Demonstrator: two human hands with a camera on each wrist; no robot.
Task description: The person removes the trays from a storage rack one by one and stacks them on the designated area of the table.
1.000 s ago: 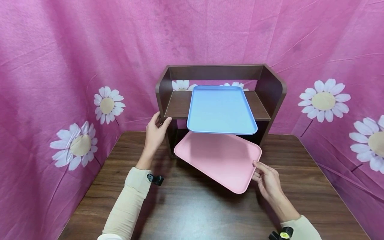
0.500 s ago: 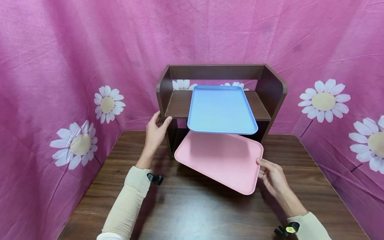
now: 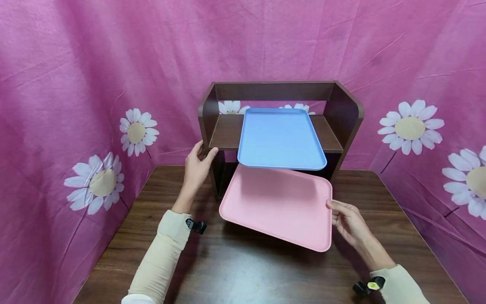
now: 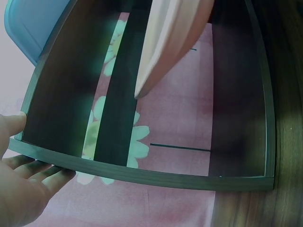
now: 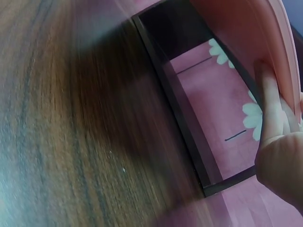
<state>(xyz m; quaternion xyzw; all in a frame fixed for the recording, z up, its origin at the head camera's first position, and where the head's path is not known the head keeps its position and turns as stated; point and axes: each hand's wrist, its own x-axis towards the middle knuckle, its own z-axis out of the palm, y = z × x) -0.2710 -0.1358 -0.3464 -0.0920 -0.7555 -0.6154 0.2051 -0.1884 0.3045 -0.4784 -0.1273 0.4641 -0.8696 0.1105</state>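
Note:
A dark brown two-level shelf (image 3: 220, 134) stands on the table, with a blue tray (image 3: 282, 139) on its upper board, jutting past the front edge. My left hand (image 3: 195, 169) holds the shelf's left side panel, thumb in front and fingers on the outer side; the left wrist view shows this grip too. A pink tray (image 3: 281, 207) is tilted below the blue one, its far part hidden under it. My right hand (image 3: 349, 221) pinches the pink tray's right edge, thumb on top and fingers underneath, as the right wrist view shows. The pink tray is raised off the table.
The wooden table (image 3: 243, 274) extends in front of the shelf and to both sides. A pink cloth (image 3: 171, 50) printed with white daisies hangs behind and at the sides. Inside the lower level, the left wrist view shows a dark crossbar (image 4: 123, 94) at the back.
The pink tray has turned, its near edge coming toward me and becoming more level with the shelf front. My right hand has moved slightly right with it. The left hand has stayed put.

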